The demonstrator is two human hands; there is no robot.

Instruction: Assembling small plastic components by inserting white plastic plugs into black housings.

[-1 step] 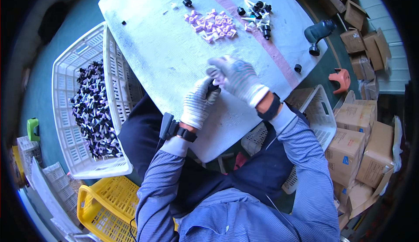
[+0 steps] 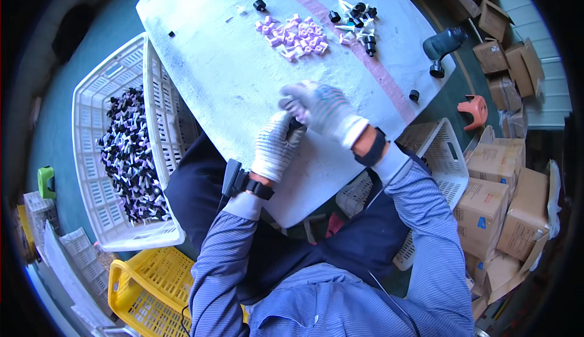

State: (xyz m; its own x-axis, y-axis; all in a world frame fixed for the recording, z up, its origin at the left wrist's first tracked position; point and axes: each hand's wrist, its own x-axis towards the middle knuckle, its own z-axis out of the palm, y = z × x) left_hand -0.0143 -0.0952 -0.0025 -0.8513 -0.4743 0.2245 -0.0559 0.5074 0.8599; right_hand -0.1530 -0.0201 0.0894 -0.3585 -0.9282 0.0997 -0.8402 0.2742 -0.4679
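Note:
Both my hands wear white knit gloves and meet over the near part of the white table (image 2: 231, 93). My left hand (image 2: 275, 145) is closed around a small black cap-like part (image 2: 296, 123), mostly hidden by the fingers. Just above it and touching, my right hand (image 2: 325, 111) has its fingers curled over the top of that part. Whatever sits within the right fingers is hidden. Beyond the hands lies a pile of small pink plastic pieces (image 2: 298, 38). Farther right is a cluster of black caps and white pointed pieces (image 2: 359, 20).
At my left stands a white crate (image 2: 131, 238) holding many black, white and pink parts, with a yellow basket (image 2: 128, 291) nearer. A dark bottle (image 2: 443, 44) and a loose black cap (image 2: 414, 95) rest near the table's right edge. Cardboard boxes (image 2: 483, 215) stand at right.
My right hand has shifted slightly left over the left hand. A pinkish bit that showed between the hands is now covered. The piles have not been disturbed.

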